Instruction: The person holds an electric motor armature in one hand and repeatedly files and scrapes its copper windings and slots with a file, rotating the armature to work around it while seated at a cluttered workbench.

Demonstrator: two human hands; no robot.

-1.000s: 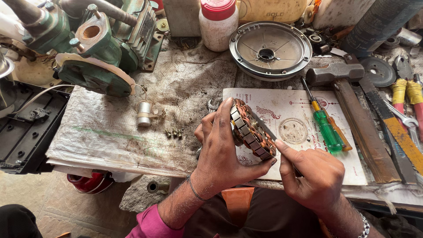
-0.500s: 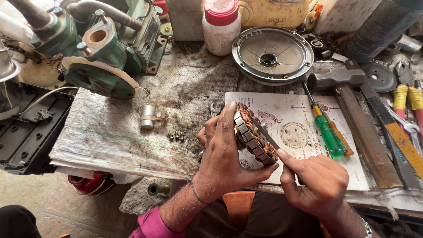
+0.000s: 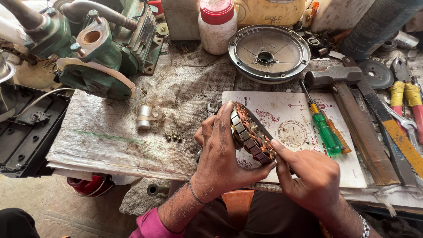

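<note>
Left hand (image 3: 220, 154) wraps the wound stator (image 3: 251, 132), fingers closed round its far side, thumb under the near rim; the stator is held on edge just above the printed sheet (image 3: 286, 114), its back face hidden by the palm. Right hand (image 3: 313, 176) closed, index finger pressed on the stator's lower rim; whether it pinches a tool there I cannot tell, the tip is covered. Green-handled screwdriver (image 3: 324, 130) lies on the sheet just right of the hands. Left of them, a small metal cylinder (image 3: 144, 117) and a few loose screws (image 3: 174, 135) on the stained cloth over the surface (image 3: 110, 132). Right: hammer (image 3: 348, 105), file and red-yellow pliers (image 3: 407, 103), partly cut off by the frame edge. Further back: round metal end cover (image 3: 269, 53), white jar with red lid (image 3: 217, 24), green pump (image 3: 88, 48) at far left, top cropped.
</note>
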